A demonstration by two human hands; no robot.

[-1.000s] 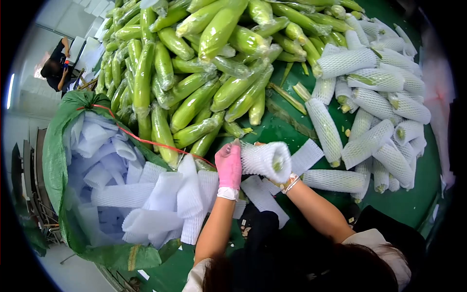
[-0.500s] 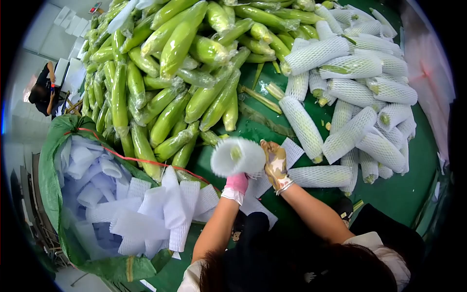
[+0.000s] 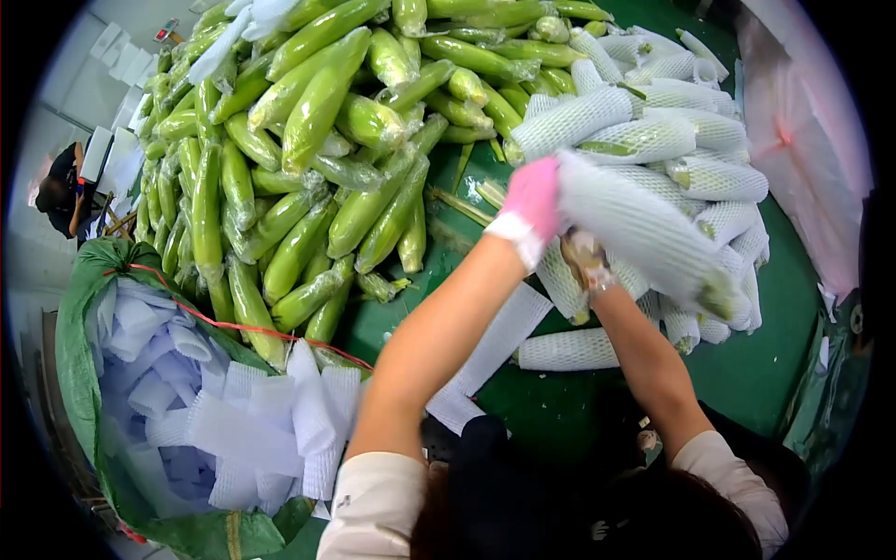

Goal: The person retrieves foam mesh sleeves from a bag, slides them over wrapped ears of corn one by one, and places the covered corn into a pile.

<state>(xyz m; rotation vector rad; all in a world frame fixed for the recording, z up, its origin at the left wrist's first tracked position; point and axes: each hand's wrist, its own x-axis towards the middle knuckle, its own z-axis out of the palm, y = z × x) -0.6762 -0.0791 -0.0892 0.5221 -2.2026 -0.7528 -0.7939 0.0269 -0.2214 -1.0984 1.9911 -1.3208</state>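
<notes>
In a pink glove, my left hand (image 3: 532,201) is closed on the near-left end of an ear of corn in a white foam net sleeve (image 3: 644,224). The sleeved ear is blurred by motion and slants down to the right, its green tip showing at the far end. Beneath it is my right hand (image 3: 586,261) in a brown and white patterned glove, its fingers mostly hidden. Both hands are over the pile of sleeved corn (image 3: 644,135) on the right. Another sleeved ear (image 3: 569,350) lies below my right hand.
Film-wrapped green corn (image 3: 299,215) is heaped at upper left. A green sack (image 3: 79,327) full of white foam sleeves (image 3: 247,434) stands at lower left, a red string across it. Loose sleeves (image 3: 499,341) lie on the green surface (image 3: 728,373). A person (image 3: 61,191) is at far left.
My hands have moved up and right from the middle to the sleeved pile, carrying the sleeved ear. It was seen end-on before and now lies lengthwise. The view has shifted slightly.
</notes>
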